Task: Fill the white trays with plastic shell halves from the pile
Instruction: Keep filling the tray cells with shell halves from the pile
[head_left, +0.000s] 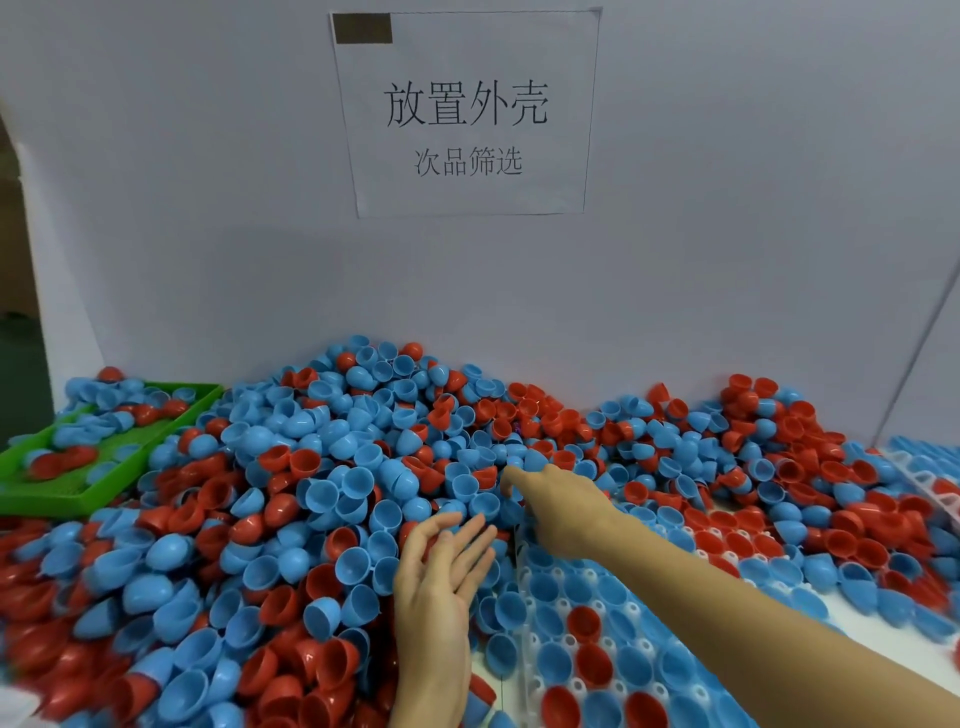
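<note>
Blue and red plastic shell halves (332, 467) lie heaped in a pile across the table against the white wall, spilling over the far edge of the white tray (597, 649) at bottom centre, whose pockets already hold blue and red halves. Palm up, the left hand (441, 577) rests on the pile just left of the tray with its fingers straight and relaxed, holding nothing, while the right hand (558, 512) reaches over the tray's far end with its forefinger stretched out into the shells and the other fingers curled under, and whether those grip a shell I cannot tell. A green tray (98, 457) with a few halves sits at the left, a second white tray (930, 478) at the right edge, and a paper sign (465, 111) hangs on the wall.
</note>
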